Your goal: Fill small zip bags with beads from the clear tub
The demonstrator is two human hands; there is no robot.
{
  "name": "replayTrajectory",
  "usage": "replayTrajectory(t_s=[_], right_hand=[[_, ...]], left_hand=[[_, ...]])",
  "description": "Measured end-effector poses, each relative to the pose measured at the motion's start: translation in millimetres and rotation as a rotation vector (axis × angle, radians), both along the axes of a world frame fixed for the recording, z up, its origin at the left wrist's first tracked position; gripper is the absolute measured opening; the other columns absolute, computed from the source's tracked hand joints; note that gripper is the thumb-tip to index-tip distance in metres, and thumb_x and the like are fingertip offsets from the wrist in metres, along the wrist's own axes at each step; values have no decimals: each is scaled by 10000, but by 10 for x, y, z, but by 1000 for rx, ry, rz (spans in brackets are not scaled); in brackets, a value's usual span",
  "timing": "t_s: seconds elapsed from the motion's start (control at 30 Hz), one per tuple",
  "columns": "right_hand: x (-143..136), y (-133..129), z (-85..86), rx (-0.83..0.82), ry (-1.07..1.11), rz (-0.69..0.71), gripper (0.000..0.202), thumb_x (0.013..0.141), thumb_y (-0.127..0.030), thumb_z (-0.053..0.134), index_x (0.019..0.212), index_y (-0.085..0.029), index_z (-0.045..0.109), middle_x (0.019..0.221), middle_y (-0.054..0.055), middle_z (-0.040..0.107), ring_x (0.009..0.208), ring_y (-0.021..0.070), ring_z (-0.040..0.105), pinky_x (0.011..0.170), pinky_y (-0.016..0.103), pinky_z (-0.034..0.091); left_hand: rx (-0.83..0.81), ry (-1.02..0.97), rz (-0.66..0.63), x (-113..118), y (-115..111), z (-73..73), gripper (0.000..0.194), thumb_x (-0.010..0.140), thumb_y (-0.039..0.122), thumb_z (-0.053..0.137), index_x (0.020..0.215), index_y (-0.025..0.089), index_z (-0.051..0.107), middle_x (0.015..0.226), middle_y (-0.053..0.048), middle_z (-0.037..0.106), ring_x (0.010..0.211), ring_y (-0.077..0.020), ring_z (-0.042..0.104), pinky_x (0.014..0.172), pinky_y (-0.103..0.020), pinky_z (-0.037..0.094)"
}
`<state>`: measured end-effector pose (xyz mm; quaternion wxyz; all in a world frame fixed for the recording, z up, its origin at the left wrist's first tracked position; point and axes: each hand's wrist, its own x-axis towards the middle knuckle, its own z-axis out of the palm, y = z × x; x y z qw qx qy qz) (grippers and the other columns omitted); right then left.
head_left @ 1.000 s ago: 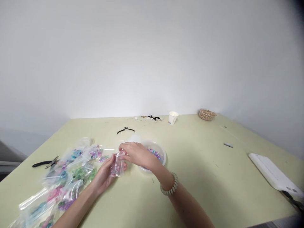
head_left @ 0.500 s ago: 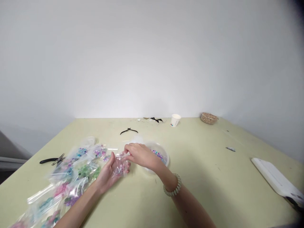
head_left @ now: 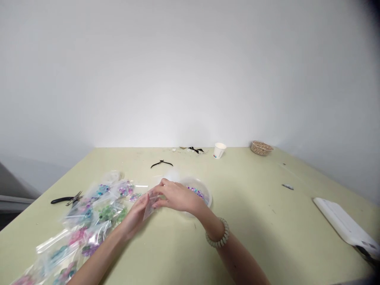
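A small clear plastic bag (head_left: 150, 206) is held between my two hands, above the table. My left hand (head_left: 137, 211) grips its left side, thumb upward. Fingers of my right hand (head_left: 178, 196) are bent at the bag's upper right edge; what is pinched there is partly hidden. A coiled band (head_left: 219, 234) circles the right wrist. Just behind that hand stands a round white bowl (head_left: 209, 194) with small purple and blue beads (head_left: 196, 192). To the left lie several clear bags (head_left: 101, 223) of pink, green, blue and purple beads.
Black-handled pliers (head_left: 65, 199) lie left of the bags, and black cutters (head_left: 162, 162) lie behind my hands. A paper cup (head_left: 219, 151) and a container of brown bits (head_left: 261, 148) stand at the back. A white case (head_left: 346, 221) is at the right.
The bag has turned in my hands, and the pink beads seen in it before no longer show. My left fingers have gone behind it; the right hand has shifted slightly.
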<state>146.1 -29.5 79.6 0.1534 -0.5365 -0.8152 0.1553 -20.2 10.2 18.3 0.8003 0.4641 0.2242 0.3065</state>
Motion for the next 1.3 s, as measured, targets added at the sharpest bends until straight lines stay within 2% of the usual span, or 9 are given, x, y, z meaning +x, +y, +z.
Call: replayTrajectory(t_s=[0.2,0.4,0.6,0.7,0.8,0.93,1.03,1.17,1.3], right_hand=[[-11,16,-13,63,-60,3,152,882,-309,555,983,-236,642,929,24,533,754,140,556,614,238,356],[-1,55,-60,114,-125,28,122,875,-205,538,935,-226,641,937,18,546,737,135,550,589,238,328],[-24,65,-39,122,-99,30,157,895,-218,508,963,-224,649,975,29,573,770,144,569,613,240,359],[26,43,40,139,5,-18,191,904,-240,508,1057,-227,622,1029,37,576,800,140,574,670,244,400],[125,31,87,119,85,-116,224,884,-188,531,1098,-192,598,1082,58,579,862,146,577,775,258,422],[198,47,43,-50,-48,-242,247,837,-156,582,1079,-116,612,1086,117,599,1021,218,551,875,302,404],[168,61,5,-142,-115,-263,204,846,-174,569,1025,-100,633,1080,135,606,1029,232,550,867,306,408],[156,41,54,-89,-71,-252,205,845,-122,534,1028,-130,624,1096,111,597,1049,216,536,888,311,395],[248,-27,136,-31,-86,-323,213,848,-106,497,1025,-128,614,1081,111,584,1018,215,547,875,320,408]], left_hand=[[190,108,104,-7,39,25,473,718,433,693,1113,175,659,1042,-108,691,1070,-280,554,925,-328,383],[314,221,112,-4,29,80,400,715,397,701,1045,172,686,1013,-95,695,1045,-275,565,934,-338,388],[321,268,118,-25,78,111,344,708,369,710,981,161,692,1009,-94,680,996,-246,566,906,-314,394],[276,290,240,-51,110,93,310,701,354,715,940,159,688,928,-72,675,941,-228,557,839,-282,405],[236,304,317,-64,116,59,282,690,332,727,910,160,687,873,-51,655,865,-202,542,750,-247,398],[224,285,276,-28,69,3,304,654,333,760,903,174,688,839,-38,641,826,-180,535,741,-226,381],[228,267,239,18,17,-49,356,627,363,774,916,179,678,811,-36,634,778,-180,535,724,-241,385],[267,291,200,44,-21,-115,429,622,423,765,959,178,659,850,-47,622,798,-183,531,739,-261,391],[256,278,178,36,-17,-171,458,624,439,761,989,186,649,864,-55,619,803,-183,535,745,-269,389]])
